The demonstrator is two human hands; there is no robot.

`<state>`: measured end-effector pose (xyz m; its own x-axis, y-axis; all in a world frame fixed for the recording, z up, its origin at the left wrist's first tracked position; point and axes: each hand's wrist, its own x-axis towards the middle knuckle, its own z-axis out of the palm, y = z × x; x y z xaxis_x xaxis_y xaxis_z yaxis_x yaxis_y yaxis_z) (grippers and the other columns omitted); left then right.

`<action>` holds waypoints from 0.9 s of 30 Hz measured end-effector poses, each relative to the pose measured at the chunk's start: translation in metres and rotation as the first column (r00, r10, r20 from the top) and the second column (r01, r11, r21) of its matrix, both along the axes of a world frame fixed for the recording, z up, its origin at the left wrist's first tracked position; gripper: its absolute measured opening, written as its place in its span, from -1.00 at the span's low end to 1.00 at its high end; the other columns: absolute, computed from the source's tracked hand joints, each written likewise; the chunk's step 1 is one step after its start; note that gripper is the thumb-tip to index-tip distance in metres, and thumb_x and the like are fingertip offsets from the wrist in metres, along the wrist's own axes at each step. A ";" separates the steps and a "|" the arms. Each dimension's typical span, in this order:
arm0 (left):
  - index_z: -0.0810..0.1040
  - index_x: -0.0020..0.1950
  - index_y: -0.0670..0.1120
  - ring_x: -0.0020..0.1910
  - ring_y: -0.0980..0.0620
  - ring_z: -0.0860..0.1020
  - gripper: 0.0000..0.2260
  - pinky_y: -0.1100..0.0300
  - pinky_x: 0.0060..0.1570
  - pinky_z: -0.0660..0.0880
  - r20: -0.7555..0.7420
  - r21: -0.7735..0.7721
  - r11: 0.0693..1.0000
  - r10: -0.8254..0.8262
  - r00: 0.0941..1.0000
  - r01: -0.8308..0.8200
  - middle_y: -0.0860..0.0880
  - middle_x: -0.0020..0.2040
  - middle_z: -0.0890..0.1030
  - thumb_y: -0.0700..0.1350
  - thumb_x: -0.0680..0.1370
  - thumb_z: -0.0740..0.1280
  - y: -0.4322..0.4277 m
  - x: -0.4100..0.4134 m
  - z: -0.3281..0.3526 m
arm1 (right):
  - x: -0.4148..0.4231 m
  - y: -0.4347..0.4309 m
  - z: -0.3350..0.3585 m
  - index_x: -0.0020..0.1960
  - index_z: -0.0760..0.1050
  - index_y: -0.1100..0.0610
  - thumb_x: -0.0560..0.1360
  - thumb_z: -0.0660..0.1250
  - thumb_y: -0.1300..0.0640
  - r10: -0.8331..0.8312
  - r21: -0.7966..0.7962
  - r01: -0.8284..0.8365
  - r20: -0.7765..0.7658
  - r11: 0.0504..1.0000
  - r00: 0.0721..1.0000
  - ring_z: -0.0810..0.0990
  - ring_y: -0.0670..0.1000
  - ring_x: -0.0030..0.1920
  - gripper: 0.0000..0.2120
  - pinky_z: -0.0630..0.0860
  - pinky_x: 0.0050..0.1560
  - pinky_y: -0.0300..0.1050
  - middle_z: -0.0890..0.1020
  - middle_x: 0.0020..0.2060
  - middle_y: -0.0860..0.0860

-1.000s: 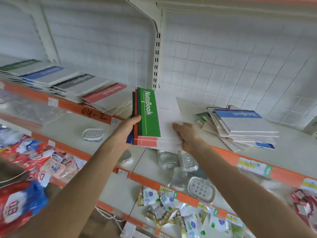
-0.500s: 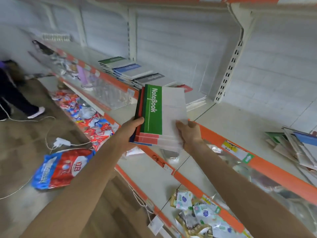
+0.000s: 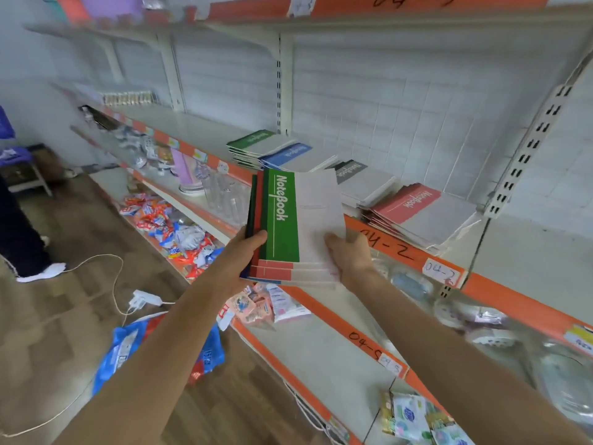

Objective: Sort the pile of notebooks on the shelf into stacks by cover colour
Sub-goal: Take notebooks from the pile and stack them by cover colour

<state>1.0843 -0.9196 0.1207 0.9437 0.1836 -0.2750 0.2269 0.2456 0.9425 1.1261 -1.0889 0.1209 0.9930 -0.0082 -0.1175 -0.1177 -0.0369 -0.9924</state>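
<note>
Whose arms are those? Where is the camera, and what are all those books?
There is no machine here. The arms are a person's, and the camera sits on that person's head, looking forward and down, so you see what they see. The left hand and the right hand hold a bundle of notebooks between them. The top one is green, and red ones peek out underneath. On the shelf behind lie four piles sorted by cover colour: a green stack, a blue stack, a grey stack and a red stack. Colourful packets lie on a lower shelf.
</note>
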 end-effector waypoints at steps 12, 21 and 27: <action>0.39 0.21 0.07 -0.11 -0.06 0.61 -0.81 0.03 -0.16 0.54 0.092 -0.049 0.998 0.031 0.995 -0.026 -0.02 -0.06 0.62 -0.14 0.63 0.18 0.067 0.114 -0.006 | 0.131 0.060 0.006 0.09 0.46 0.29 0.47 0.17 0.22 -0.027 -0.371 0.058 0.090 0.927 0.996 0.51 0.12 -0.16 -0.75 0.44 -0.20 -0.09 0.56 -0.11 0.13; 0.36 0.31 0.07 -0.04 -0.08 0.59 -0.72 -0.02 -0.06 0.52 0.109 0.015 1.000 0.019 0.994 -0.021 -0.05 0.04 0.59 -0.13 0.61 0.22 0.115 0.225 0.009 | 0.259 0.092 0.030 0.17 0.34 0.35 0.52 0.13 0.24 -0.032 -0.503 0.091 0.126 0.860 0.991 0.51 0.20 -0.04 -0.73 0.44 -0.13 0.00 0.52 -0.04 0.18; 0.36 0.27 0.06 -0.03 -0.06 0.56 -0.73 0.00 -0.02 0.48 0.124 -0.009 0.999 0.040 0.991 -0.039 -0.01 0.03 0.57 -0.18 0.61 0.21 0.155 0.275 0.009 | 0.316 0.114 0.034 0.24 0.28 0.28 0.52 0.11 0.30 -0.064 -0.456 0.132 0.161 0.880 0.985 0.53 0.18 -0.12 -0.71 0.38 -0.52 -0.19 0.51 0.01 0.18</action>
<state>1.3596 -0.7645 0.1293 0.9628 0.2198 -0.1571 0.0980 0.2580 0.9612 1.4423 -0.9747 0.1551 0.9901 -0.1263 0.0612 -0.0088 -0.4912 -0.8710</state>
